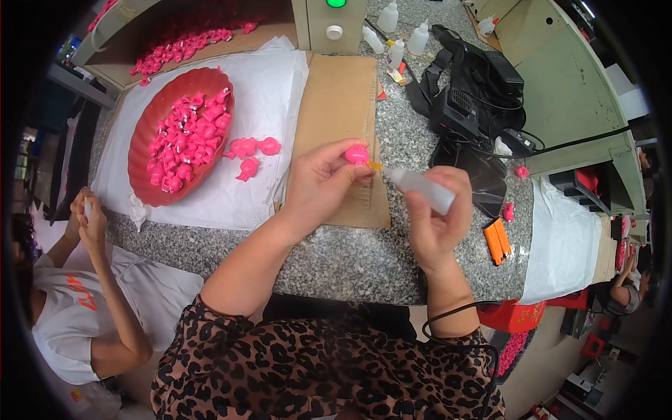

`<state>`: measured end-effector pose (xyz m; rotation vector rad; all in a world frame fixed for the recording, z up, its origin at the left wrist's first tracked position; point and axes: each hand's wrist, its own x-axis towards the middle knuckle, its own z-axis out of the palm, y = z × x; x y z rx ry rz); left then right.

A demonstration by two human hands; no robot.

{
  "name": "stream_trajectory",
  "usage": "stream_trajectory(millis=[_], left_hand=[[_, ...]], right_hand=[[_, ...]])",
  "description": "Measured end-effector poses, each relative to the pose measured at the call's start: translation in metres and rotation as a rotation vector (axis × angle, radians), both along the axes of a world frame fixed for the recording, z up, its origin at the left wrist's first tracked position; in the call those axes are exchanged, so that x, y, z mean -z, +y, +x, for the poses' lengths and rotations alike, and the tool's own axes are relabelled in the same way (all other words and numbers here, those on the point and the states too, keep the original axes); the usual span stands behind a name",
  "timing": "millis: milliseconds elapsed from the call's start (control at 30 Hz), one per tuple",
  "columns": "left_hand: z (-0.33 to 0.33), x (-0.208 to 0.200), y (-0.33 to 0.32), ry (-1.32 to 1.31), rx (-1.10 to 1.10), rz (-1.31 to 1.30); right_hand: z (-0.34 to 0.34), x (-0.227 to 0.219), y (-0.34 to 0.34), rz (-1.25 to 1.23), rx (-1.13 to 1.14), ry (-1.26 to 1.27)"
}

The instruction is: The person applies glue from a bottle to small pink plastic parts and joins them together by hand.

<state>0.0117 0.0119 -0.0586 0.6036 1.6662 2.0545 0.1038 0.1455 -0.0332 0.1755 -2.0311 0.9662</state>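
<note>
Between the thumb and fingers of my left hand (318, 183) is a small pink plastic figure (357, 155), held above the cardboard sheet (336, 105). My right hand (437, 227) grips a translucent squeeze bottle (427, 190) with a thin nozzle. The bottle lies tilted, its tip meeting a small yellow piece (376, 166) at the figure's edge; whether they touch I cannot tell. To the left, a red scalloped bowl (143, 126) is heaped with similar pink figures (185, 140). A few loose pink figures (248, 166) lie on the white sheet (259, 77) beside it.
Several white squeeze bottles (418, 39) stand at the back, near a black bag (465, 91) with cables. An orange object (498, 241) and two pink figures (509, 211) lie on the granite table (350, 262) at right. On the left, a co-worker (105, 308) sits close, hands raised.
</note>
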Motion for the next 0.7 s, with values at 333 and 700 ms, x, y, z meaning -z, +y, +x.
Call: stream_trajectory(millis=[333, 700], left_hand=[[0.0009, -0.0036, 0.0002, -0.041, 0.063, 0.090], [0.0007, -0.0035, -0.0001, 0.003, 0.046, 0.059]], right_hand=[[-0.0046, 0.0002, 0.0006, -1.108, -0.232, -0.173], [-0.0032, 0.0003, -0.0020, -0.972, -0.220, -0.176]])
